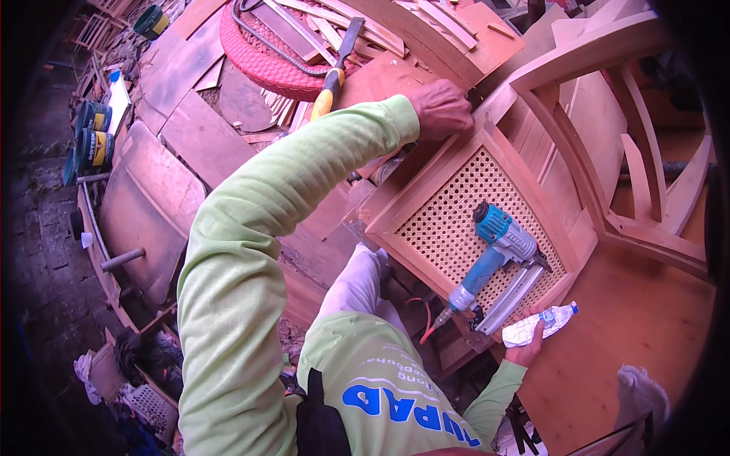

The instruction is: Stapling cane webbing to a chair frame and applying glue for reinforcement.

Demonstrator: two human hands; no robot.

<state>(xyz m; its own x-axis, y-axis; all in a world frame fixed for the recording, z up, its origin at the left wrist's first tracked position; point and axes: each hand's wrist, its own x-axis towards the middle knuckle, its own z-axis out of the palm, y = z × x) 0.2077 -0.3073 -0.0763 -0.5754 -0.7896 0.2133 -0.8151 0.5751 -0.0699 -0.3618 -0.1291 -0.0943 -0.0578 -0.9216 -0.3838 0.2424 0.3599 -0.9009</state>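
My left hand [439,110] is closed in a fist at the far corner of a wooden chair's seat frame [525,171]. What its fingers hold, if anything, is hidden. Woven cane [433,243] fills the seat. On it lies a teal and grey pneumatic nail gun [498,258], its hose end toward me. By the seat's near right corner, my right hand [526,349] is wrapped around a crumpled white plastic bottle [541,324] with a blue cap. The chair's curved backrest [566,144] rises at the right.
A chisel [328,90] with a yellow and black handle lies beyond my left forearm. Near it are a red woven round seat [242,57], a saw frame and loose wood strips [449,26]. A brown board [608,334] spreads at right; buckets [94,148] stand far left.
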